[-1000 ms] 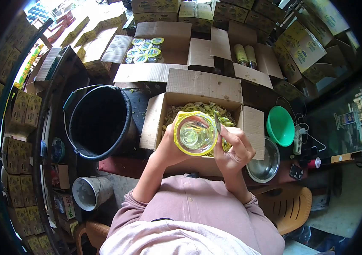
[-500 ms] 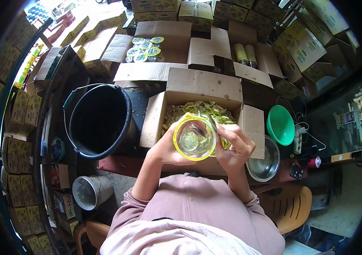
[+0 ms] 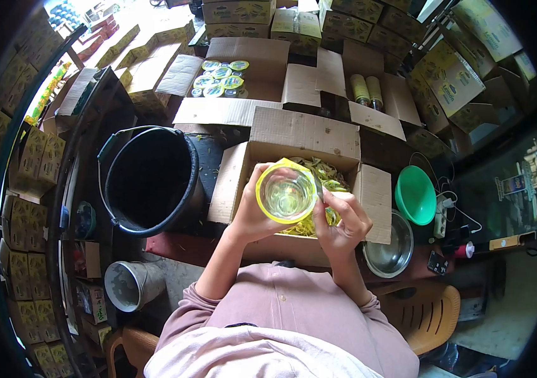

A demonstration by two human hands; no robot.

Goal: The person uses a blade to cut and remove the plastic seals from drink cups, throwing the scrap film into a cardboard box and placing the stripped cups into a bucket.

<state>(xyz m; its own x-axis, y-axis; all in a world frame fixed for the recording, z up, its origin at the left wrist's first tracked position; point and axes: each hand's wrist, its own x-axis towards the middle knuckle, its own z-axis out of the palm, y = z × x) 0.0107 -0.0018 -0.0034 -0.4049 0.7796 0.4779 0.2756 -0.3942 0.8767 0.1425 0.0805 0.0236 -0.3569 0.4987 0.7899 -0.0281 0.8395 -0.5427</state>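
Centre frame, the left hand is partly hidden behind a clear, round, yellow-rimmed cup; bottom edge crops the pale pink cloth!

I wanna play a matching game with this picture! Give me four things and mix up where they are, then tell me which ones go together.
Things:
1. Clear cup
2. Black bucket
3. Green bowl
4. Yellowish strips

Places:
A. To the right of the open cardboard box
B. Inside the open cardboard box
C. Held in the left hand
D. To the left of the open cardboard box

Right pairs: 1-C, 2-D, 3-A, 4-B
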